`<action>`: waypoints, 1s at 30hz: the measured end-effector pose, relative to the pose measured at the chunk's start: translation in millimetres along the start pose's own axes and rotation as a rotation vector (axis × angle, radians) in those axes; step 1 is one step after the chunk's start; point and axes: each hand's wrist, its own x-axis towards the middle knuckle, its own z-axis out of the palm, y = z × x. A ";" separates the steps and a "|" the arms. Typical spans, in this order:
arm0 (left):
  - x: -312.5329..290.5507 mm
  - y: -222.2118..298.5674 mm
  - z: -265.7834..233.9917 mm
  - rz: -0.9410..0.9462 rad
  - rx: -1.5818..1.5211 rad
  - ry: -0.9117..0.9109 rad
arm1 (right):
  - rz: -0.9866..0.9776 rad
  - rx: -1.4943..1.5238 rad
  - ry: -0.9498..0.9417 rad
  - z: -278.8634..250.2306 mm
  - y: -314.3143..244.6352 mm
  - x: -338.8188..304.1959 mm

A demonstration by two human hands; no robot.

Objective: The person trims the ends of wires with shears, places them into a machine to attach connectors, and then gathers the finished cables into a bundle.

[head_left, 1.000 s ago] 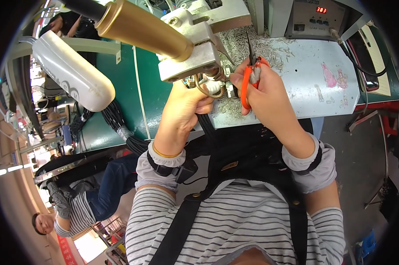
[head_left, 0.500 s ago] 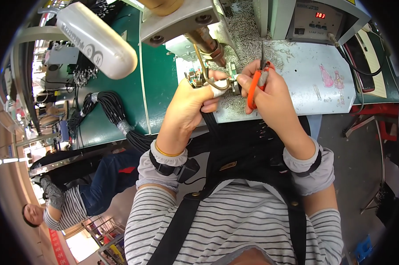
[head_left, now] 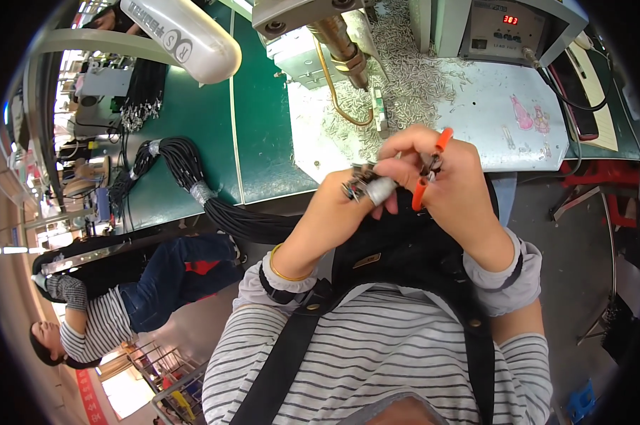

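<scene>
My left hand (head_left: 341,216) is closed just in front of the bench edge, around a cluster of small cable ends (head_left: 355,183) with metal and coloured bits. A white wrap covers its thumb. My right hand (head_left: 458,180) grips orange-handled pliers (head_left: 443,139), the handles poking out on both sides of the fist. Its thumb and fingertips meet the left hand at the cable ends, hiding what lies between them. Beyond both hands, a machine's metal nozzle (head_left: 348,60) points down near a small green-and-white piece (head_left: 379,106).
Loose metal pins (head_left: 412,81) cover much of the metal plate (head_left: 476,113). A bent brass tube (head_left: 334,99) hangs by the nozzle. A control box (head_left: 507,32) stands back right. On the green bench (head_left: 200,120) lies a black cable bundle (head_left: 182,163). Another person (head_left: 100,319) is at left.
Both hands have drawn back from beneath the nozzle toward my body, the cable ends coming along. The pliers have turned in my right hand. The view has shifted slightly.
</scene>
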 end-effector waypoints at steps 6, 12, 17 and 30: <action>-6.0 0.7 16.5 0.378 0.231 0.403 | 0.337 -0.026 0.131 -3.0 -4.3 -2.9; -0.8 -0.7 8.3 0.892 0.703 0.445 | -0.424 -0.427 0.266 6.4 20.2 -7.5; -1.5 9.3 9.3 0.718 0.718 0.340 | 0.397 0.214 0.132 -5.5 3.0 -7.1; -0.1 5.1 4.8 0.449 0.283 0.337 | 0.077 0.002 0.120 -6.1 21.4 -9.3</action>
